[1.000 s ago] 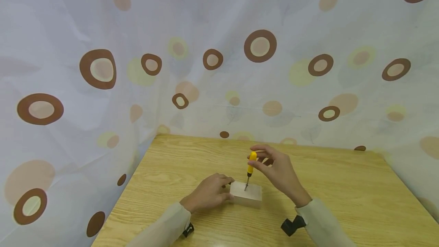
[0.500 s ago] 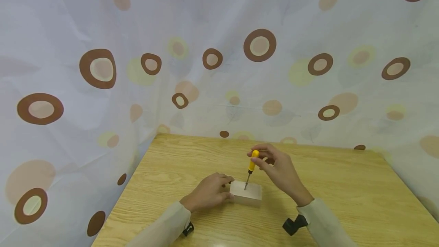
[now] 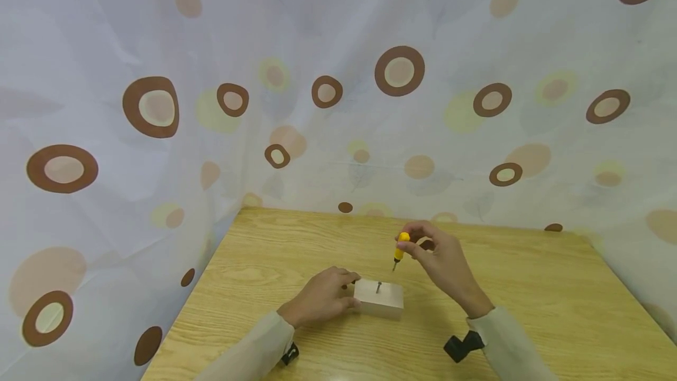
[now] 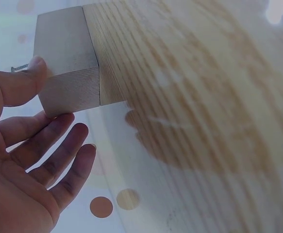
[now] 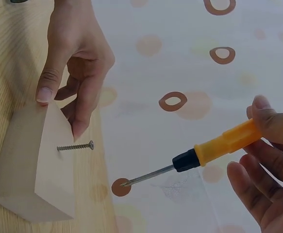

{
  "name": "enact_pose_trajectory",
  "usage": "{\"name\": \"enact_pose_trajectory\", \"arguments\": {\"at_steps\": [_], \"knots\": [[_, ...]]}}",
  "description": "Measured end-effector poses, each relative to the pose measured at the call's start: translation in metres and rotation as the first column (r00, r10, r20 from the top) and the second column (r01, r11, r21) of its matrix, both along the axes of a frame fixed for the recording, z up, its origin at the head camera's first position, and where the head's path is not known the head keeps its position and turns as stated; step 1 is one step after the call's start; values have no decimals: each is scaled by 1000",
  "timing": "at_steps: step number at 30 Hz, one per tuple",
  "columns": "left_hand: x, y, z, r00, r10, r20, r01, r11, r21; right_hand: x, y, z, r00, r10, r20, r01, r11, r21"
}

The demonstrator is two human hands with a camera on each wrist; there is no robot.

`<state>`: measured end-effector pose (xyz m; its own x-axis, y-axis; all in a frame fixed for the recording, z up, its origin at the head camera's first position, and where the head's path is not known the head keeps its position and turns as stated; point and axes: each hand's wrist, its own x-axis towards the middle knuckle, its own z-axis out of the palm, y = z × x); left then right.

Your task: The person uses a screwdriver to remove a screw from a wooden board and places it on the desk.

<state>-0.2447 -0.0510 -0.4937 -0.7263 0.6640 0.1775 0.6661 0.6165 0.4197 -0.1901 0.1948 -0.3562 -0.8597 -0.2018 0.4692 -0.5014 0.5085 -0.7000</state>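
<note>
A pale wooden block (image 3: pixel 378 307) lies on the table, and a screw (image 5: pixel 75 147) stands upright from its top face, most of its threaded shank showing. My left hand (image 3: pixel 322 297) grips the block's left end, thumb on the near side and fingers at the far side, as the left wrist view also shows. Between thumb and fingertips my right hand (image 3: pixel 441 260) holds a screwdriver (image 5: pixel 224 145) by its yellow handle. Its tip points down, apart from the screw and to the right of it. In the right wrist view the bare metal tip is visible.
The wood-grain table (image 3: pixel 254 263) extends around the block on all sides. A white patterned sheet (image 3: pixel 338 104) with brown rings hangs behind and to the left of it. Dark wrist devices (image 3: pixel 463 346) sit at both sleeves.
The screwdriver's tip was on the screw head in the earlier frames. My right hand has lifted it off and moved it to the right. The left hand and block have stayed put.
</note>
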Motion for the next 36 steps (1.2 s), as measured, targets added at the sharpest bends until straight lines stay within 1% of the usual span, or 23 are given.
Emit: {"name": "enact_pose_trajectory", "arguments": {"at_steps": [2,7,12,17,25,28,32,36], "knots": [[0,0,0,1000,3,2,-3,1000,2,-1,4,-1,1000,-9,-7,9,1000,3],[3,0,2,1000,1,-4,-1,1000,12,-2,15,-4,1000,-10,8,10,1000,-16],[5,0,5,1000,8,5,-8,1000,11,0,24,-6,1000,-25,10,25,999,-26],[4,0,4,1000,4,8,-4,1000,5,3,31,-6,998,-66,5,66,998,-18],[3,1,2,1000,-8,-3,8,1000,1,10,47,-14,993,-105,51,105,994,0],[3,1,2,1000,-6,5,6,1000,7,10,55,-21,990,-134,48,132,991,38],[2,0,2,1000,-3,12,3,1000,9,2,72,-38,984,-175,35,172,983,68],[2,0,2,1000,-2,14,2,1000,13,-4,88,-53,977,-204,67,199,978,69]]}}
